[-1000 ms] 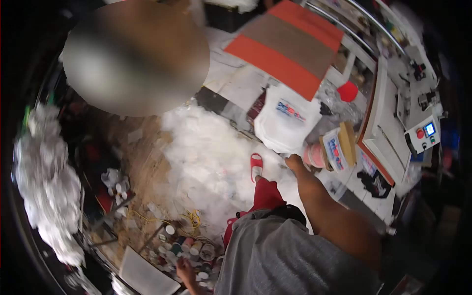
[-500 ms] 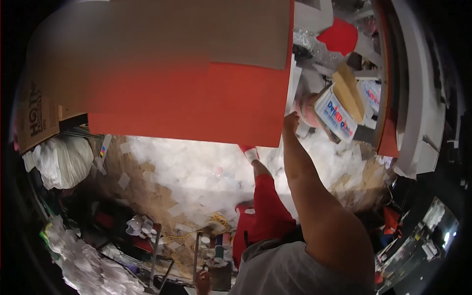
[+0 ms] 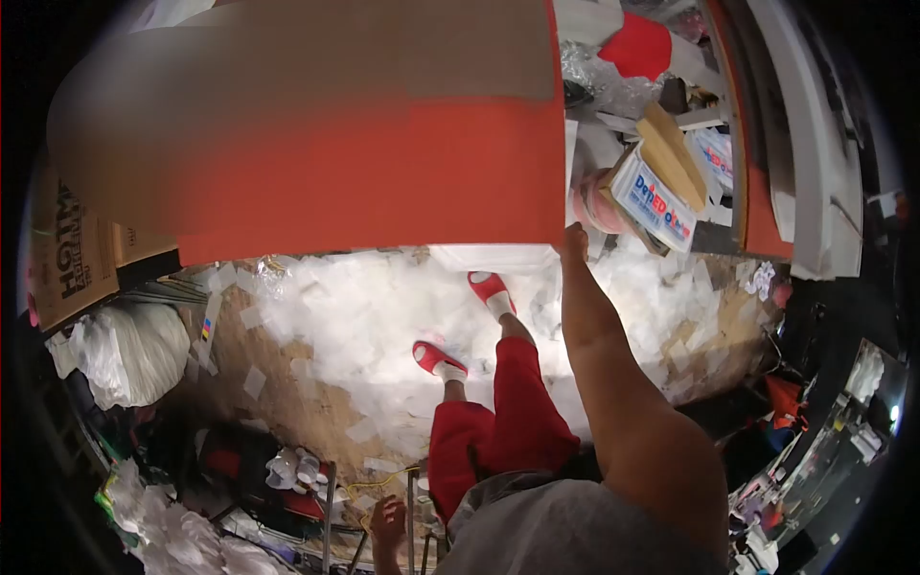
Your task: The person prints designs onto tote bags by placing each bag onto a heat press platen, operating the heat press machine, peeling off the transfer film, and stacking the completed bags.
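Note:
My right hand (image 3: 575, 241) reaches forward with its fingers closed at the near right corner of a large red panel (image 3: 460, 182), whose far part is grey-brown. Its fingertips are partly hidden by the edge. Down by my left side, my left hand (image 3: 388, 522) hangs with fingers apart and nothing in it, beside a metal frame (image 3: 410, 517). Just right of the panel, a box with "DepEd" lettering (image 3: 656, 204) leans on a pinkish round container (image 3: 602, 206). Below the panel's near edge shows a white tray-like piece (image 3: 494, 257).
White fluffy stuffing (image 3: 364, 307) and paper scraps cover the floor around my red slippers (image 3: 489, 286). A full white plastic bag (image 3: 129, 350) and a cardboard box (image 3: 81, 259) stand at left. A red cap-like item (image 3: 637, 46) lies among clutter at the back right.
My view and body have shifted, and both slippers now show. The panel's near edge sits higher in view, exposing the white piece. My left hand has come further into view with fingers spread.

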Tool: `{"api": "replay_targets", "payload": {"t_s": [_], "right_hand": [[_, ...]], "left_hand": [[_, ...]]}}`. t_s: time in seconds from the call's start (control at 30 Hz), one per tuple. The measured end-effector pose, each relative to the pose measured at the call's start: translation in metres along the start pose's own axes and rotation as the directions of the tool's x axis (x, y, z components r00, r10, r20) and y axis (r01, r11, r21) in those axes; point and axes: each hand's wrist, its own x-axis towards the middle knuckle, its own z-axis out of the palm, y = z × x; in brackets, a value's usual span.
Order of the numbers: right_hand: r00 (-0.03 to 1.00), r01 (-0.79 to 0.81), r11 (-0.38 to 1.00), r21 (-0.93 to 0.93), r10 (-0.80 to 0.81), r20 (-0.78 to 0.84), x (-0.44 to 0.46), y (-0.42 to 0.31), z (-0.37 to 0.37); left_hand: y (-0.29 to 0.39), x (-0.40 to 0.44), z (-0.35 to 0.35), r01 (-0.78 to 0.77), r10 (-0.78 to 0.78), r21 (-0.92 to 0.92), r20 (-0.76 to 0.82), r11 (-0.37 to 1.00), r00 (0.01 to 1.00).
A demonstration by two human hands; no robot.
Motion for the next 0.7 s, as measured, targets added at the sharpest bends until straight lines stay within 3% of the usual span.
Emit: {"api": "replay_targets", "payload": {"t_s": [0.07,0.17,0.2,0.23,0.3,0.33,0.47,0.53,0.63,0.7], "right_hand": [[0.984,0.0,0.999,0.053,0.01,-0.178,-0.009,-0.003,0.01],[0.994,0.013,0.999,0.049,-0.008,-0.107,-0.018,-0.007,0.013],[0.978,0.015,0.999,0.031,-0.008,-0.209,-0.016,-0.004,0.025],[0.978,0.014,1.0,0.028,-0.008,-0.209,-0.009,0.002,0.03],[0.982,0.062,0.996,0.065,-0.049,-0.181,0.001,0.009,0.041],[0.973,0.068,0.982,0.175,-0.027,-0.23,-0.002,0.007,0.044],[0.951,0.139,0.967,0.214,-0.07,-0.301,-0.012,0.008,0.047],[0.952,0.141,0.971,0.192,-0.08,-0.295,-0.014,0.013,0.049],[0.965,0.119,0.973,0.198,-0.066,-0.255,-0.012,0.014,0.046],[0.991,0.04,0.974,0.222,-0.011,-0.133,0.002,0.011,0.048]], "left_hand": [[-0.038,0.021,-0.007,-0.034,0.034,-0.009,0.029,0.999,0.999],[-0.087,0.034,-0.03,0.003,-0.007,0.048,0.089,0.999,0.996],[-0.096,0.034,-0.034,0.044,-0.052,0.095,0.09,0.995,0.995],[-0.105,0.034,-0.036,0.087,-0.099,0.141,0.085,0.986,0.991],[-0.131,0.037,-0.045,0.128,-0.138,0.115,0.087,0.985,0.987],[-0.141,0.035,-0.047,0.167,-0.176,0.094,0.091,0.981,0.98],[-0.159,0.04,-0.04,0.193,-0.197,0.06,0.083,0.979,0.977],[-0.157,0.04,-0.033,0.059,-0.062,0.044,0.076,0.997,0.995],[-0.139,0.041,-0.022,0.083,-0.082,-0.002,0.088,0.997,0.993],[-0.125,0.042,-0.014,0.053,-0.052,-0.016,0.084,0.998,0.995]]}}
